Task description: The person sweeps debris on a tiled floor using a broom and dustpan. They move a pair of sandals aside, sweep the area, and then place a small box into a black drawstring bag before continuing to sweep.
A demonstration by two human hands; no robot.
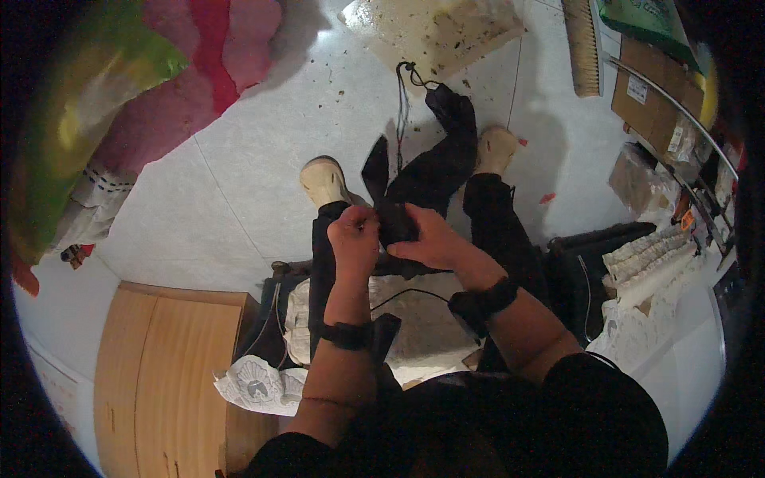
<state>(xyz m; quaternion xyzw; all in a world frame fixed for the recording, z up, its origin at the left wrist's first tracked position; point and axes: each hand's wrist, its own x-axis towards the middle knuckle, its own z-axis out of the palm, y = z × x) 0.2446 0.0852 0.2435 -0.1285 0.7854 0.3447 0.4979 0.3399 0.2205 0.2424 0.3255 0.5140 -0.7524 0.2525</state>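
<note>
Between my knees, my right hand (431, 238) grips a dark, blocky bundle (397, 228), which looks like part of a black cloth; its exact kind is too dark to tell. My left hand (354, 234) is curled at the bundle's left side, its fingers pinched together; whether it grips the dark material is unclear. Black fabric (439, 164) with a drawstring cord (401, 113) and cord lock runs from my hands onto the floor between my shoes. A pointed black flap (376, 167) stands up left of it. Both wrists wear black bands.
A wooden cabinet (173, 370) stands at lower left. Pink cloth (155, 113) and a green bag hang at upper left. A soiled translucent sheet (442, 36) lies ahead, with crumbs around it. At right are a brush (583, 51), a cardboard box (651, 89) and a metal rack.
</note>
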